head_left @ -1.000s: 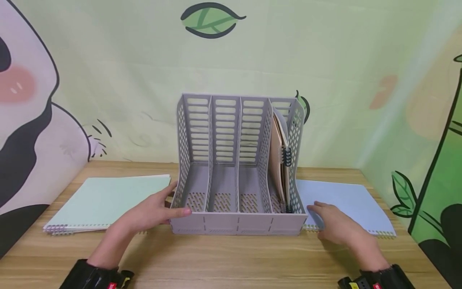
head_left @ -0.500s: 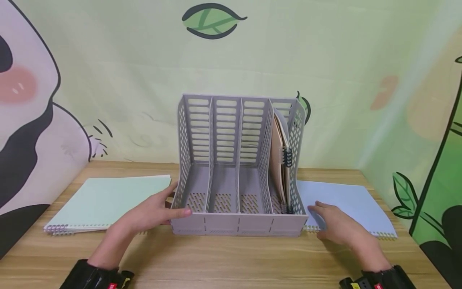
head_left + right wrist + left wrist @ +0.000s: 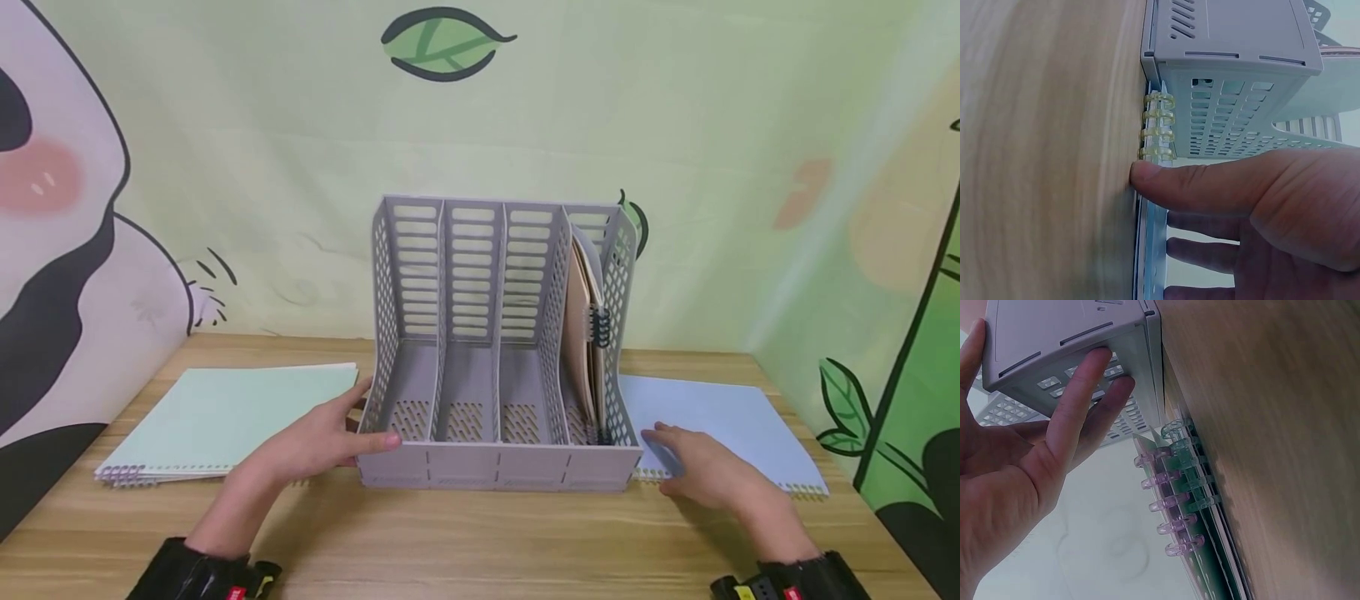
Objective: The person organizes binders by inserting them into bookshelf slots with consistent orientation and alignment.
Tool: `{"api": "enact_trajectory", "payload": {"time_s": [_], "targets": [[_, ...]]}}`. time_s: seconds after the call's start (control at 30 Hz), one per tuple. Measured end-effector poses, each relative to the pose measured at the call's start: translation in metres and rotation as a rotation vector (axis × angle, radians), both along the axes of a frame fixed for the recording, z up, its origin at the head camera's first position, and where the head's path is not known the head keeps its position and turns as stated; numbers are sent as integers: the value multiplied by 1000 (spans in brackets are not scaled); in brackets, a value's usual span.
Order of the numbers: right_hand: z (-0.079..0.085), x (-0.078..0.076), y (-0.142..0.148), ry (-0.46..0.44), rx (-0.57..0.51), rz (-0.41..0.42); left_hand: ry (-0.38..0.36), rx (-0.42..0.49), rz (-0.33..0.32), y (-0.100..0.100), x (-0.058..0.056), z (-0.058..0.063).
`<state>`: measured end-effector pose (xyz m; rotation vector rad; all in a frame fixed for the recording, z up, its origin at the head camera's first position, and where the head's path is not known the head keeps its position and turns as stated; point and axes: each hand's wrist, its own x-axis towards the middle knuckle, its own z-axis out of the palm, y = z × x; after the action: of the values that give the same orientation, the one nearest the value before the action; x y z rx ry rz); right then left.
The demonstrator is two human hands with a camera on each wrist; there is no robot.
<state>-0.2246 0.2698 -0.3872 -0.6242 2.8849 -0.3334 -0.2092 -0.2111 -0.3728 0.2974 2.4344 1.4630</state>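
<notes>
A grey four-slot file organizer (image 3: 463,467) stands upright on the wooden table. My left hand (image 3: 318,433) holds its front left corner, thumb over the front lip and fingers against the perforated side wall. In the left wrist view those fingers (image 3: 1075,400) look fairly straight on the wall. My right hand (image 3: 705,467) rests on a blue spiral notebook (image 3: 720,412) lying flat at the right. In the right wrist view its thumb (image 3: 1179,181) touches the notebook's coil edge, while the other fingertips meet the cover. Several notebooks (image 3: 577,333) stand in the organizer's rightmost slot.
Pale green spiral notebooks (image 3: 232,408) lie stacked left of the organizer, their coils (image 3: 1175,506) facing the person. A printed cloth backdrop (image 3: 300,167) rises behind the table (image 3: 450,542). The other three organizer slots hold nothing visible.
The whole head view has shifted very slightly to the right. Both hands, the organizer and the notebooks keep their places relative to one another.
</notes>
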Motion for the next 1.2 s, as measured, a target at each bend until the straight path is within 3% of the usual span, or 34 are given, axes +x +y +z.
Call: {"api": "enact_trajectory", "payload": {"time_s": [0.43, 0.8, 1.2], "targets": [[-3, -1, 1, 8, -18, -40, -5, -7, 6, 0, 0, 0], [-2, -2, 6, 17, -14, 22, -8, 5, -2, 1, -1, 0], [1, 0, 2, -24, 71, 88, 4, -29, 4, 0, 0, 1]]}}
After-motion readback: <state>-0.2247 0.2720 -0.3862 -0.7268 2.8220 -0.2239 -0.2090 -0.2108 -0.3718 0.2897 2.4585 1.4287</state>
